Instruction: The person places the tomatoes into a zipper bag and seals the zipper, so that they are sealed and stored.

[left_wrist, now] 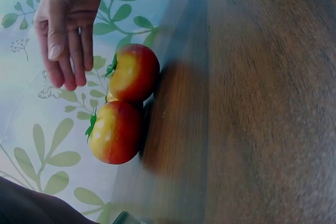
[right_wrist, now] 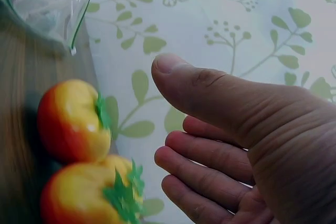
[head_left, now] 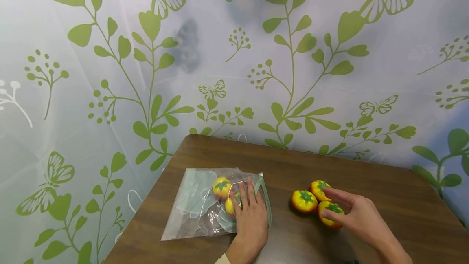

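Observation:
A clear zip bag (head_left: 176, 225) with a green-edged opening lies on the table's left part. Inside are a pale blue face mask (head_left: 196, 192) and two yellow-red artificial tomatoes, one in plain sight (head_left: 222, 188), the other partly under my left hand (head_left: 250, 219). That hand rests on the bag near its opening, fingers extended. To the right, three more such tomatoes sit clustered: a left one (head_left: 304, 201), a back one (head_left: 319, 190) and a front one (head_left: 329, 214). My right hand (head_left: 366, 221) is beside the cluster, thumb apart from straight fingers; the right wrist view shows nothing in its grasp.
The brown wooden table (head_left: 278, 162) has its back edge against a pale curtain (head_left: 227, 72) printed with green leaves and butterflies. A small dark object (head_left: 351, 262) shows at the bottom edge of the head view.

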Motion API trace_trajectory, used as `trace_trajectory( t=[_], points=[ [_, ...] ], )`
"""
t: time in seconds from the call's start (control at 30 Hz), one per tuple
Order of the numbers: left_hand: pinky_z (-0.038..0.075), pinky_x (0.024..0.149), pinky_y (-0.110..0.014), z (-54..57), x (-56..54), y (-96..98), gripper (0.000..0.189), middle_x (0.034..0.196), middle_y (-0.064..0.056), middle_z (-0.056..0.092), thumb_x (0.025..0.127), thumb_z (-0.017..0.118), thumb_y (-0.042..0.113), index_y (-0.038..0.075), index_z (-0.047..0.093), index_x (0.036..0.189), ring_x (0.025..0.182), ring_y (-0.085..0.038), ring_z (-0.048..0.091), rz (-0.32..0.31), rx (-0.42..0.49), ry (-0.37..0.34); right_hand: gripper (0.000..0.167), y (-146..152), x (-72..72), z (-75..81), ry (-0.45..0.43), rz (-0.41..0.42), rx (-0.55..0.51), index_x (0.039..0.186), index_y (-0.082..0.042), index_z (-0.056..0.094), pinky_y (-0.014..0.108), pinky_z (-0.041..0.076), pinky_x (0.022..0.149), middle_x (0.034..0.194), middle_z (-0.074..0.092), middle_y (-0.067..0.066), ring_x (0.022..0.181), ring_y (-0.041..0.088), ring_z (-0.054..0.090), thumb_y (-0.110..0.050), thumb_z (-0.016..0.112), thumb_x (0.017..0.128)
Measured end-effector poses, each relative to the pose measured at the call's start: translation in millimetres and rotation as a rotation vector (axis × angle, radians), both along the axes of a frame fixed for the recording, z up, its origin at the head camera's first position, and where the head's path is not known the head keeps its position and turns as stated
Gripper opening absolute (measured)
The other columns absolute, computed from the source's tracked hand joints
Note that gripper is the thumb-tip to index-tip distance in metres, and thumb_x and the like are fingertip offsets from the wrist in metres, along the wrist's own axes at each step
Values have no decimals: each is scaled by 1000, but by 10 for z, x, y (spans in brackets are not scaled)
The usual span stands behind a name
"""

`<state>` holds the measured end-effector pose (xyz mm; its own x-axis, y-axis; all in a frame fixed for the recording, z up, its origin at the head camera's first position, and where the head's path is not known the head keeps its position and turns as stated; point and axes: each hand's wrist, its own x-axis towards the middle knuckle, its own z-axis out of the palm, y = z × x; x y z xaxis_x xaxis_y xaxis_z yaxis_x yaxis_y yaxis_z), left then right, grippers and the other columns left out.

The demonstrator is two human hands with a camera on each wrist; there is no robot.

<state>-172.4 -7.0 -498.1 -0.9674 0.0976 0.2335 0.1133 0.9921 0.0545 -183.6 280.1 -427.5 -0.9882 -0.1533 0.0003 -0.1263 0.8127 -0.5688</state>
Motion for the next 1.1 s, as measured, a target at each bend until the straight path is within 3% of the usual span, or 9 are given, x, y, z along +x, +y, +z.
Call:
trace_trajectory(
  t=[0.27,0.53,0.87,1.1],
  points=[
    [34,123,-73,21,7,-1,77,172,-23,41,76,97,20,8,68,147,159,-48,40,3,1,6,78,234,86,-73,55,-37,75,146,-10,70,47,64,89,140,76,14,121,38,77,-54,91,86],
    [34,123,-73,35,15,-4,77,173,-23,41,78,96,21,9,68,148,159,-47,40,0,-9,5,87,412,126,-129,-79,-80,34,153,-4,62,51,63,94,152,65,24,133,48,68,-59,85,90],
    [31,125,-73,18,7,-11,83,174,-23,39,74,99,23,9,66,149,160,-48,38,-2,0,-21,86,498,109,-370,-141,-105,-20,154,-1,60,35,65,91,153,65,22,133,40,70,-56,85,92],
    [30,125,-73,31,15,-10,87,175,-23,37,72,100,23,9,65,151,161,-48,37,-5,-6,-44,89,493,86,-508,-173,-124,-12,154,0,59,48,62,97,155,61,24,133,42,69,-59,83,92]
  ],
)
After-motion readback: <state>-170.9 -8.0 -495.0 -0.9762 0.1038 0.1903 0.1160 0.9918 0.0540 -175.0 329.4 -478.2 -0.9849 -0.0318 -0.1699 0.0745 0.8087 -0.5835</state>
